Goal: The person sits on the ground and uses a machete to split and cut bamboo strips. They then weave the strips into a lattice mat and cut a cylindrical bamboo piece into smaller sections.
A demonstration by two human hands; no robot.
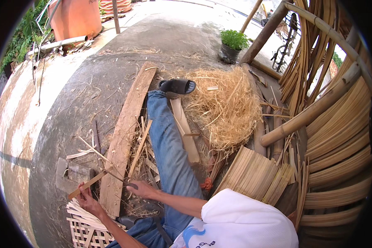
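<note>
My left hand (88,201) pinches a flat bamboo strip (93,182) near its lower end. The strip slants up to the right, its far end over the long wooden plank (123,136). My right hand (144,189) is closed round the dark handle of a knife (131,185). Its thin blade points up and left toward the far end of the strip; whether the two touch I cannot tell. A thin curled sliver rises up and left from there. Below my left hand lies a piece of open bamboo weaving (89,226), and a grey block (72,175) sits just beyond that hand.
My jeans-covered leg (169,144) stretches forward beside the plank, ending in a dark sandal (178,86). A heap of pale shavings (225,107) lies right of it. Split bamboo slats (248,171) and a bamboo pole frame (310,109) stand at the right. A potted plant (231,45) is farther off.
</note>
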